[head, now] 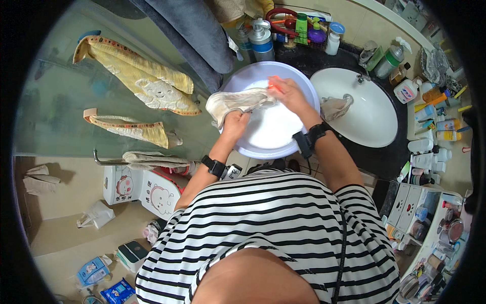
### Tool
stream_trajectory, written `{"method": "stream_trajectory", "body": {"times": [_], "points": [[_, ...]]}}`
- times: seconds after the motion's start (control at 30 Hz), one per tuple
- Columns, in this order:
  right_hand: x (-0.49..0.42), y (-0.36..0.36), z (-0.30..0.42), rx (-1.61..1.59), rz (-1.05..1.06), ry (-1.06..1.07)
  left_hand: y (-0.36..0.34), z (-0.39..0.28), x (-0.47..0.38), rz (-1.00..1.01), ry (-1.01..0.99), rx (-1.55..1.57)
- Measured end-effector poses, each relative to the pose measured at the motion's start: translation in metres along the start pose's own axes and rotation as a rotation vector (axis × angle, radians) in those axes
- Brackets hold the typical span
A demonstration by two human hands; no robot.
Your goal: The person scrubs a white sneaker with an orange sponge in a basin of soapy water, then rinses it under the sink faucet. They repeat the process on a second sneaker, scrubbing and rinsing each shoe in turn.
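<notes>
My left hand (235, 124) grips a wet, off-white cloth item (231, 102) by its lower side. Its fabric is bunched and stretched over a pale lavender plastic basin (313, 91), partly overhanging the basin's left rim. In my right hand (291, 95) is a small bright orange-red object (274, 84), mostly covered by the fingers and too blurred to name exactly. That hand is by the right end of the cloth, over the basin. The inside of the basin looks bright white.
Right of the basin, an oval white washbasin (374, 114) with a metal tap (362, 78) holds another wet cloth (336, 108). Pump bottles (262, 40) and a wire basket (303, 41) line the black counter (349, 152). Yellow towels (152, 83) and dark grey fabric (190, 34) hang at the left.
</notes>
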State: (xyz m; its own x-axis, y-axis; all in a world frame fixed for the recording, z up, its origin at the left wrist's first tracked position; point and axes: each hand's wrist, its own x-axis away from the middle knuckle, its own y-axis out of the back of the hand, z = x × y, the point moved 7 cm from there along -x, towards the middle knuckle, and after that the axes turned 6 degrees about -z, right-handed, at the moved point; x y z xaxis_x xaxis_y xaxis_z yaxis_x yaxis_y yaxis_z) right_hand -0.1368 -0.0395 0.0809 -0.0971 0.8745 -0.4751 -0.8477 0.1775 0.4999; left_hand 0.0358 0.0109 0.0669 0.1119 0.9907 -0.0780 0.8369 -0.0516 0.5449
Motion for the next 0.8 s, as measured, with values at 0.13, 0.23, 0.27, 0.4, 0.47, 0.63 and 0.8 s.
{"method": "stream_trajectory", "body": {"times": [0.13, 0.23, 0.27, 0.4, 0.47, 0.63, 0.8], "points": [[0.004, -0.008, 0.016, 0.038, 0.008, 0.310, -0.003, -0.006, 0.002, 0.055, -0.065, -0.155], [0.004, -0.008, 0.008, 0.031, -0.005, 0.174, -0.004, -0.009, 0.005, 0.023, -0.095, -0.103], [0.006, -0.010, -0.006, 0.032, 0.033, -0.003, -0.002, -0.007, 0.005, -0.048, -0.065, -0.089], [0.006, -0.009, 0.041, 0.045, 0.044, 0.242, -0.020, -0.020, 0.009, 0.103, -0.352, -0.175], [0.005, -0.010, 0.058, 0.069, 0.105, 0.374, -0.019, -0.009, 0.005, 0.081, -0.250, -0.196], [0.002, -0.016, 0.016, 0.070, 0.170, -0.079, -0.022, -0.008, 0.006, 0.079, -0.300, -0.207], [0.001, -0.019, 0.069, -0.137, 0.012, 0.387, -0.029, -0.032, 0.012, 0.012, -0.583, -0.025]]}}
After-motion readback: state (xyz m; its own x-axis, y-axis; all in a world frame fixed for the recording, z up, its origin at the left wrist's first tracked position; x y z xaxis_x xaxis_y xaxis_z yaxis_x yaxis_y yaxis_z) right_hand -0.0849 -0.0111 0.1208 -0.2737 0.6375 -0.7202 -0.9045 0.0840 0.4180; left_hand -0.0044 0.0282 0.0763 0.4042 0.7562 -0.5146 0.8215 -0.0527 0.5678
